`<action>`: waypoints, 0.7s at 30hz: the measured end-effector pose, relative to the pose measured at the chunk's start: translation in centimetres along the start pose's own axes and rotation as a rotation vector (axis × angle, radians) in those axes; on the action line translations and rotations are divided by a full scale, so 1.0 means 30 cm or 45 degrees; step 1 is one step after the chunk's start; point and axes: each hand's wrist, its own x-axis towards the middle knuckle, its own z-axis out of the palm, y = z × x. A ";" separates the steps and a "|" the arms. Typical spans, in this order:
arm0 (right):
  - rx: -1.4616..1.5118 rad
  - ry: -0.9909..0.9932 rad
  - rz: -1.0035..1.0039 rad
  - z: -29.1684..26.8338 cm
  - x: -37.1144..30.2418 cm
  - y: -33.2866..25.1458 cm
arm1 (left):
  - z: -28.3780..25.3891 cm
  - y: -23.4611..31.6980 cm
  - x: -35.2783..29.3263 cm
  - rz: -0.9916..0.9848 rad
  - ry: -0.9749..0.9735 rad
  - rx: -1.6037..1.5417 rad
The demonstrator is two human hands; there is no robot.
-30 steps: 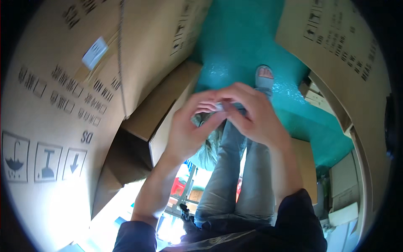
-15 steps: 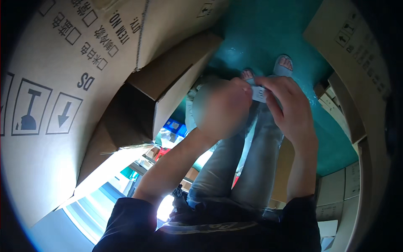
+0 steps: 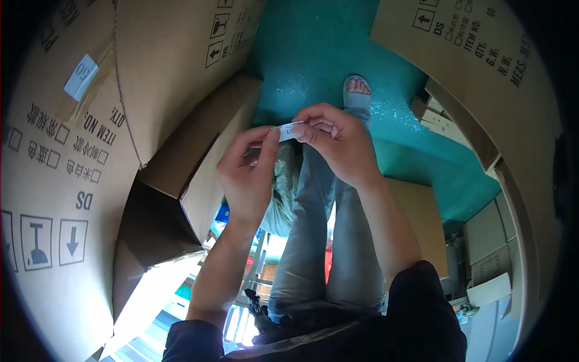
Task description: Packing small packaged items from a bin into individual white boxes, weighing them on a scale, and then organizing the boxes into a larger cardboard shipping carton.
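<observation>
A small white paper label (image 3: 289,131) with dark print is stretched between my two hands, above the floor and in front of my legs. My left hand (image 3: 246,175) pinches its left end between thumb and fingertips. At the other end, the thumb and curled fingers of my right hand (image 3: 342,145) grip it. A similar white label (image 3: 81,77) lies on a strip of brown tape on the large carton (image 3: 54,157) to my left. Whether the held label is sticky cannot be made out.
An open brown box (image 3: 163,211) stands beside the left carton. Another large carton (image 3: 458,48) rises at the upper right. A lower brown carton (image 3: 416,220) is right of my legs. My sandalled foot (image 3: 357,90) rests on the green floor (image 3: 301,54).
The view has swung, bringing the label on the left carton into sight. My left hand, blurred before, now shows clearly pinching the held label's left end. My right hand keeps hold of it.
</observation>
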 end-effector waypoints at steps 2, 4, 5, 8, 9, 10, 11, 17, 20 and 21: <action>0.061 0.021 -0.039 -0.005 0.043 0.040 | -0.027 0.003 0.038 0.066 0.036 0.219; 0.276 0.118 -0.080 -0.064 0.132 0.134 | -0.047 0.033 0.075 0.446 0.331 0.286; 0.247 0.139 -0.092 -0.105 0.190 0.191 | -0.065 0.051 0.084 0.577 0.434 0.398; 0.409 0.168 -0.175 -0.155 0.447 0.320 | -0.241 0.139 0.140 1.166 0.737 0.831; 0.445 0.180 -0.184 -0.169 0.540 0.361 | -0.284 0.153 0.156 1.186 0.819 1.002; 0.484 0.182 -0.197 -0.168 0.639 0.388 | -0.324 0.171 0.168 1.208 0.910 1.180; 0.539 0.216 -0.178 -0.160 0.725 0.423 | -0.372 0.162 0.175 1.264 0.761 1.321; 0.569 0.130 -0.092 -0.085 1.128 0.620 | -0.354 0.081 0.239 1.180 0.681 1.663; 0.512 0.038 -0.095 -0.105 1.251 0.674 | -0.375 0.059 0.280 1.201 0.785 1.896; 0.494 0.008 -0.079 -0.110 1.280 0.690 | -0.358 0.050 0.277 1.120 0.825 1.818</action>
